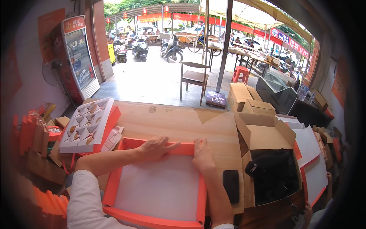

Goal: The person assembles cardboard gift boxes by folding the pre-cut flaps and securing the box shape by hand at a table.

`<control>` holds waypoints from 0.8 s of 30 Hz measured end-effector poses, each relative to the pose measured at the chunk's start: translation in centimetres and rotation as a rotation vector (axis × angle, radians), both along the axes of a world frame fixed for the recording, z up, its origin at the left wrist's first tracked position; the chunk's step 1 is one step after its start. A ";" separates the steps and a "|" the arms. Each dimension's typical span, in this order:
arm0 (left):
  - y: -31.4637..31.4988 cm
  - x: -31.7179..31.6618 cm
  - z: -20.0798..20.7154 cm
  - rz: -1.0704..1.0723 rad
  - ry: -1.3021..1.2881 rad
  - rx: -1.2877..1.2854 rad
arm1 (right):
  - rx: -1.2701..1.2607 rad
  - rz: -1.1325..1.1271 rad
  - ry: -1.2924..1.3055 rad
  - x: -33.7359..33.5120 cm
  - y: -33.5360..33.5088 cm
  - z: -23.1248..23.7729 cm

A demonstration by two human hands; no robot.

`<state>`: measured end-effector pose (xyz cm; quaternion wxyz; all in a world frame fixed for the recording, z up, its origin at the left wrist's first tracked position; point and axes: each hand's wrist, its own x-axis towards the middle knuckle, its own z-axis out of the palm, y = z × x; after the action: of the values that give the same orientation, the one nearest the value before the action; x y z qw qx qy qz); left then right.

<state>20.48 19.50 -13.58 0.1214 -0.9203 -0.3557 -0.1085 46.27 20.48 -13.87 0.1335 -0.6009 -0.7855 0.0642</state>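
Note:
A shallow orange-red cardboard box (154,217) with a whitish inner bottom lies on the wooden table in front of me. My left hand (155,149) is at the middle of its far wall, fingers bent over the edge and the thumb side stretched along the inside. At the far right corner, my right hand (204,154) grips the wall, its fingertips over the top edge. To the left, a white tray (85,124) with several compartments, holding small items, rests on an orange-red box (110,124). A black phone (230,187) lies right of my right forearm.
Right of the phone stands an open carton (263,131) with a black bag (272,171) in it. Farther right, another person's hands (308,210) are beside a white-lined red box (314,179). Brown cartons (240,95) and a chair (195,78) stand beyond the table (171,118).

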 end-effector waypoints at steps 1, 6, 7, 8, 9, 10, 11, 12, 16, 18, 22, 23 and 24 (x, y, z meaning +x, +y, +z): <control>0.0 0.0 -0.1 0.008 0.004 -0.006 | 0.018 0.001 0.012 0.0 0.0 -0.4; -0.1 -0.1 -0.1 0.025 0.013 -0.018 | 0.031 -0.013 0.009 -0.1 0.4 -0.9; -0.1 -0.1 -0.2 0.022 0.011 -0.014 | 0.040 -0.018 0.000 -0.2 0.4 -1.1; -0.1 -0.1 -0.2 0.019 0.009 -0.009 | 0.049 -0.023 -0.009 -0.2 0.5 -1.3; -0.1 -0.2 -0.2 0.023 0.012 -0.016 | 0.068 -0.021 -0.017 -0.2 0.7 -1.7; -0.3 -0.1 0.0 0.025 0.014 -0.025 | 0.085 -0.020 -0.026 -0.1 1.0 -2.3; -0.4 0.1 0.1 0.026 0.016 -0.034 | 0.102 -0.020 -0.035 0.0 1.1 -2.8; -0.4 0.2 0.3 0.036 0.026 -0.044 | 0.134 0.000 -0.025 0.2 1.3 -3.2; -0.5 0.2 0.3 0.059 0.054 -0.041 | 0.188 0.055 -0.010 0.4 0.9 -2.9; -0.4 0.0 0.1 0.053 0.054 -0.022 | 0.172 0.066 -0.010 0.2 0.6 -2.3; -0.1 -0.1 -0.2 0.025 0.036 0.009 | 0.105 0.065 0.012 0.2 0.2 -1.3; -0.1 -0.2 -0.3 0.021 0.032 0.016 | 0.085 0.063 0.023 0.2 0.1 -1.1; 0.0 -0.2 -0.5 0.023 0.038 0.023 | 0.089 0.070 0.034 0.2 0.1 -1.2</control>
<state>20.23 19.49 -14.04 0.1400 -0.9166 -0.3626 -0.0938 46.48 20.60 -15.02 0.1712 -0.5655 -0.8056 0.0443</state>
